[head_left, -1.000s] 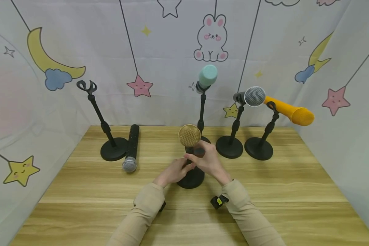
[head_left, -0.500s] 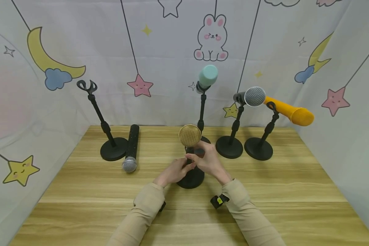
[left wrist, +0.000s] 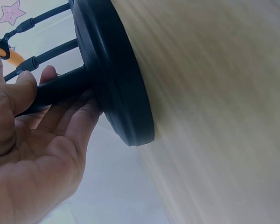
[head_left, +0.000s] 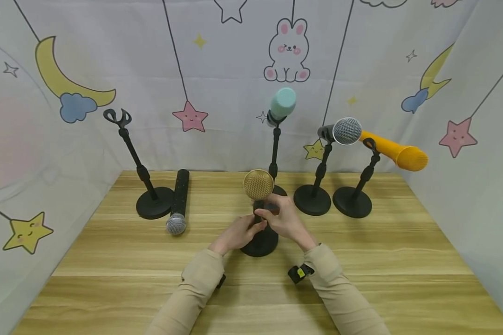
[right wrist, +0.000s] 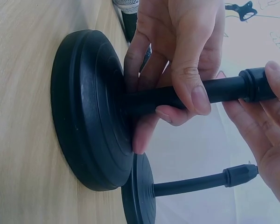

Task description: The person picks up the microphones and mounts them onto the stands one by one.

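Note:
A gold-headed microphone [head_left: 258,184] tops a black desk microphone stand [head_left: 259,245] in the middle of the table. My left hand [head_left: 236,234] holds the lower pole, thumb on one side and fingers behind, just above the round base [right wrist: 91,112]. Higher up, my right hand [head_left: 286,216] grips the stand's collar [right wrist: 255,85] between thumb and fingers. The base stands flat on the wood. In the head view, the hands and microphone head hide most of the pole; the microphone's handle is not visible.
Behind stand three more stands, holding a mint microphone [head_left: 283,103], a silver-headed microphone [head_left: 347,131] and an orange microphone [head_left: 396,151]. At left, a bare-clipped stand [head_left: 154,203] has a black microphone [head_left: 180,200] lying beside it. A patterned curtain [head_left: 234,60] backs the table [head_left: 385,274].
My right thumb and fingers have shifted slightly at the collar, a little down and to the right. The left hand, the stand and the gold-headed microphone stay in place.

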`<move>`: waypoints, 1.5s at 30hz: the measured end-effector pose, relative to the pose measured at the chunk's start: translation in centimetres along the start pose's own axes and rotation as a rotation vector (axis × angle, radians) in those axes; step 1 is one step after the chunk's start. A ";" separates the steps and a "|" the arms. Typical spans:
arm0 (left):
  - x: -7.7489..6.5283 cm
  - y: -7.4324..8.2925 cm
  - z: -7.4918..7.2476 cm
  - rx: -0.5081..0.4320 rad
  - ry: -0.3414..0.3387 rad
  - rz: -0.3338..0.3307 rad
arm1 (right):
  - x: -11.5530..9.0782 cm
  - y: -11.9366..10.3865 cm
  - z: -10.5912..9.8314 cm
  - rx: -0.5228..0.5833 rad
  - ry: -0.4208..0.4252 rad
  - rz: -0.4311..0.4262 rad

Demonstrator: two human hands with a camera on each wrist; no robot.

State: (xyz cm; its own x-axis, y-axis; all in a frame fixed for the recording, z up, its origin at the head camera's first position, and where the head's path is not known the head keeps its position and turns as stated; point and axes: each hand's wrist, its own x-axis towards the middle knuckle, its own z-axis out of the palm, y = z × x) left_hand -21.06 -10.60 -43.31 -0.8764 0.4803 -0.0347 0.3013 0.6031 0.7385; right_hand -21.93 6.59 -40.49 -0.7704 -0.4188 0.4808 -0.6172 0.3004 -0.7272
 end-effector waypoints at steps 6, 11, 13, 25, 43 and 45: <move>0.0 0.0 0.0 -0.019 -0.008 -0.004 | -0.1 0.1 0.0 0.062 -0.020 0.028; 0.0 0.0 0.0 -0.022 -0.005 -0.019 | 0.0 0.1 0.0 0.128 0.002 0.054; 0.1 0.0 0.1 -0.017 -0.002 -0.020 | 0.0 0.1 0.1 0.151 0.029 0.051; 0.1 -0.1 0.1 -0.024 0.007 -0.007 | 1.3 -0.6 0.3 0.252 0.165 -0.073; -0.1 0.0 0.3 -0.021 0.030 -0.029 | 4.8 -4.5 -2.0 0.278 0.211 -0.205; -0.1 0.0 0.3 -0.027 0.030 -0.027 | 4.8 -4.5 -2.0 0.287 0.209 -0.207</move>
State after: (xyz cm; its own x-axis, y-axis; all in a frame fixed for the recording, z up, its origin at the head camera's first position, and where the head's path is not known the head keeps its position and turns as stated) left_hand -20.88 -10.45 -43.51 -0.8953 0.4441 -0.0347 0.2672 0.5978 0.7558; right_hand -23.19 4.91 -33.91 -0.6691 -0.2528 0.6988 -0.7153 -0.0357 -0.6979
